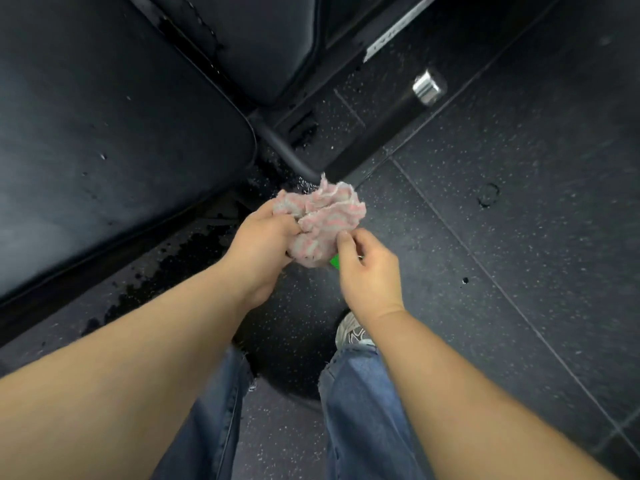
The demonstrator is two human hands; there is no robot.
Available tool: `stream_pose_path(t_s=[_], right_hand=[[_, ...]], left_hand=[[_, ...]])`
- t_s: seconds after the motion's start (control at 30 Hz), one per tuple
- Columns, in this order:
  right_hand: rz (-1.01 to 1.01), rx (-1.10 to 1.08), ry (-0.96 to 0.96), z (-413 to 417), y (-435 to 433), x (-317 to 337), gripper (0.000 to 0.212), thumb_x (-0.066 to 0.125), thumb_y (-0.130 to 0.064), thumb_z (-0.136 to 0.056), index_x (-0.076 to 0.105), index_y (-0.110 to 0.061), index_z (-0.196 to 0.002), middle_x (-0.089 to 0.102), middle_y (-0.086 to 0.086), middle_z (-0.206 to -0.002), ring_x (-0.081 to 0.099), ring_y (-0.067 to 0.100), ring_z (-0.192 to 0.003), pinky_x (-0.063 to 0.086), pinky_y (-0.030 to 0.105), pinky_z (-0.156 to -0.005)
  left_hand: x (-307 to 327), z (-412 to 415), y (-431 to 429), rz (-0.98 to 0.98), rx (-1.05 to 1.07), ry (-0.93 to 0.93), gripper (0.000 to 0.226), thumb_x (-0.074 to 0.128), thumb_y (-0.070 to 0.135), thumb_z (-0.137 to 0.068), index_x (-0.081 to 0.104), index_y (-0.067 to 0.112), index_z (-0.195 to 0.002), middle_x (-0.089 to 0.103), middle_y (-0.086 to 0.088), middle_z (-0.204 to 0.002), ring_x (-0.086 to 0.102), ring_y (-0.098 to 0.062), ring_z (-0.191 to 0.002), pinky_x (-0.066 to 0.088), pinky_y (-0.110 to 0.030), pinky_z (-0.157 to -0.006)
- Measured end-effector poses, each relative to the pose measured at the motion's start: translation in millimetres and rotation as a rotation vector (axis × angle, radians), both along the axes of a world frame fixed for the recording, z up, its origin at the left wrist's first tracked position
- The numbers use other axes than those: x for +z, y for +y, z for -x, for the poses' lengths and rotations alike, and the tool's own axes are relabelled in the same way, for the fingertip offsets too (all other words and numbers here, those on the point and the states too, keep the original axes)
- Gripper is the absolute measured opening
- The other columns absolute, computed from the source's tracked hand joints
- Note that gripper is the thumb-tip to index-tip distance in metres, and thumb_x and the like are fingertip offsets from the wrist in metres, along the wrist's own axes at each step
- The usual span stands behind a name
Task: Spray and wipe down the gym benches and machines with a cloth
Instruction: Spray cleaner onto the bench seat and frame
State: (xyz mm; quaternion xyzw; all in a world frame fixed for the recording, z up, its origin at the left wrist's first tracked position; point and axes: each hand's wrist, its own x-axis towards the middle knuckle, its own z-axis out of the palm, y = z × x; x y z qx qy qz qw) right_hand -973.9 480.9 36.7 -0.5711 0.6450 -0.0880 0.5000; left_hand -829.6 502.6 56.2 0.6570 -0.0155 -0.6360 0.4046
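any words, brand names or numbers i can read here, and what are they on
Nothing here reads clearly.
Pale label strip on the black metal frame: dark lettering, too blurred to read.
Grey sneaker: a side marking, too unclear to read.
Pink and white crumpled cloth and black padded bench: no text.
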Motion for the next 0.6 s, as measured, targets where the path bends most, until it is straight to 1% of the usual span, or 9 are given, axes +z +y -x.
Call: stream_pose_path(t_s=[0.07, 0.13, 0.2, 0.3, 0.4, 0.43, 0.5, 0.57, 0.6], right_hand=[[-0.139, -0.158, -0.184, -33, -15, 32, 0.022, 0.058, -0.028, -0.094, 0.063, -0.022, -0.074, 0.059, -0.007, -0.069, 0.052, 0.007, -0.068, 0.046, 0.030, -0.070], [-0.266, -0.293, -0.407, -65, -32, 59, 0.004, 0.065, -0.019, -0.085, 0.066, -0.020, -0.082, 0.065, -0.003, -0.075, 0.058, 0.012, -0.076, 0.050, 0.034, -0.077], [-0.363, -0.323, -0.528, -92, -47, 84, 0.012, 0.066, -0.004, -0.083, 0.063, -0.014, -0.088, 0.067, 0.001, -0.079, 0.061, 0.015, -0.078, 0.050, 0.033, -0.076], [-0.400, -0.250, -0.494, -132, -62, 112, 0.016, 0.065, 0.000, -0.083, 0.060, -0.015, -0.084, 0.065, 0.003, -0.078, 0.057, 0.013, -0.069, 0.042, 0.023, -0.057], [-0.564, -0.187, -0.521, -170, -69, 131, 0.004, 0.064, -0.011, -0.089, 0.064, -0.015, -0.090, 0.070, 0.002, -0.083, 0.055, 0.011, -0.064, 0.034, 0.019, -0.045], [-0.613, -0.136, -0.531, -182, -72, 136, 0.008, 0.063, -0.012, -0.090, 0.067, -0.015, -0.096, 0.072, 0.003, -0.087, 0.057, 0.012, -0.066, 0.035, 0.019, -0.045], [-0.627, -0.026, -0.483, -196, -72, 138, 0.022, 0.059, -0.005, -0.090, 0.070, -0.017, -0.105, 0.075, 0.004, -0.095, 0.065, 0.016, -0.076, 0.047, 0.022, -0.052], [-0.433, 0.041, -0.349, -213, -79, 128, 0.030, 0.056, 0.001, -0.085, 0.071, -0.021, -0.098, 0.076, 0.001, -0.091, 0.070, 0.021, -0.085, 0.058, 0.031, -0.065], [-0.285, 0.082, -0.255, -222, -88, 122, 0.031, 0.053, 0.000, -0.081, 0.070, -0.022, -0.092, 0.075, 0.000, -0.086, 0.071, 0.023, -0.084, 0.060, 0.035, -0.070]], left_hand=[[31, -20, -14, 0.047, 0.021, 0.037, 0.033, 0.045, 0.001, -0.093, 0.067, 0.016, -0.113, 0.073, -0.004, -0.111, 0.068, -0.022, -0.106, 0.053, -0.039, -0.095], [63, -50, -23, 0.089, 0.004, 0.035, 0.024, 0.053, 0.021, -0.096, 0.067, 0.022, -0.116, 0.073, 0.004, -0.111, 0.069, -0.012, -0.104, 0.051, -0.033, -0.094], [83, -80, -27, 0.132, -0.055, -0.028, 0.024, 0.061, 0.025, -0.094, 0.067, 0.022, -0.117, 0.073, 0.004, -0.112, 0.068, -0.011, -0.105, 0.051, -0.031, -0.095], [104, -126, -26, 0.131, -0.101, -0.180, 0.038, 0.069, 0.008, -0.079, 0.067, 0.017, -0.116, 0.074, -0.002, -0.108, 0.069, -0.019, -0.103, 0.052, -0.044, -0.098], [120, -167, -16, 0.112, -0.108, -0.213, 0.046, 0.059, 0.006, -0.070, 0.066, 0.021, -0.113, 0.073, -0.001, -0.107, 0.069, -0.021, -0.103, 0.052, -0.049, -0.097], [123, -178, -13, 0.121, -0.131, -0.227, 0.045, 0.058, 0.006, -0.072, 0.067, 0.024, -0.112, 0.074, 0.000, -0.106, 0.069, -0.020, -0.103, 0.051, -0.049, -0.097], [127, -193, -9, 0.128, -0.234, -0.317, 0.035, 0.058, 0.015, -0.075, 0.070, 0.032, -0.104, 0.074, 0.004, -0.101, 0.068, -0.018, -0.100, 0.052, -0.048, -0.096], [123, -213, -9, 0.133, -0.313, -0.464, 0.025, 0.059, 0.023, -0.087, 0.069, 0.037, -0.105, 0.072, 0.012, -0.103, 0.066, -0.009, -0.100, 0.051, -0.038, -0.094], [118, -226, -11, 0.115, -0.365, -0.601, 0.026, 0.057, 0.024, -0.091, 0.066, 0.037, -0.112, 0.069, 0.015, -0.111, 0.062, -0.006, -0.105, 0.047, -0.033, -0.094]])
